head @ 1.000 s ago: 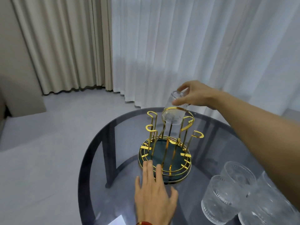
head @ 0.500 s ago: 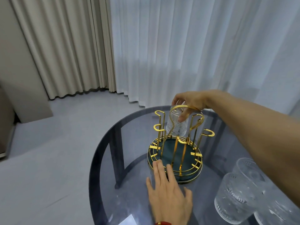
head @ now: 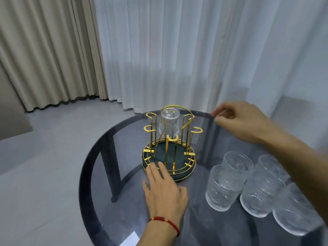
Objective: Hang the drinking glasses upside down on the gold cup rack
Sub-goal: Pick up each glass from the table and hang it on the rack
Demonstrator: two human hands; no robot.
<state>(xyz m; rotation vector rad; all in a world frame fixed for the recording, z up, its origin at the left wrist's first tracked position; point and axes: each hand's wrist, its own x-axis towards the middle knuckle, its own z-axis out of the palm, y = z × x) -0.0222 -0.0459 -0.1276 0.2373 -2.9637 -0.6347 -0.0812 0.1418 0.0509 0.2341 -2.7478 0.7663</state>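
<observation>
The gold cup rack [head: 184,167] with a dark green base stands on the round smoked-glass table [head: 110,167]. One ribbed clear glass [head: 169,124] hangs upside down on a far peg of the rack. My left hand [head: 164,190] lies flat on the table, fingertips touching the rack's front rim. My right hand [head: 243,119] hovers to the right of the rack, apart from the hung glass, fingers loosely curled and holding nothing. Several upright ribbed glasses [head: 224,188] stand clustered at the table's right front, under my right forearm.
White sheer curtains [head: 177,50] and beige drapes [head: 44,50] hang behind the table. Grey floor lies to the left. A white paper corner [head: 129,239] shows at the table's near edge.
My right hand lowered the glass onto the rack's far peg, let go of it and drew away to the right. The left hand stayed at the rack's base.
</observation>
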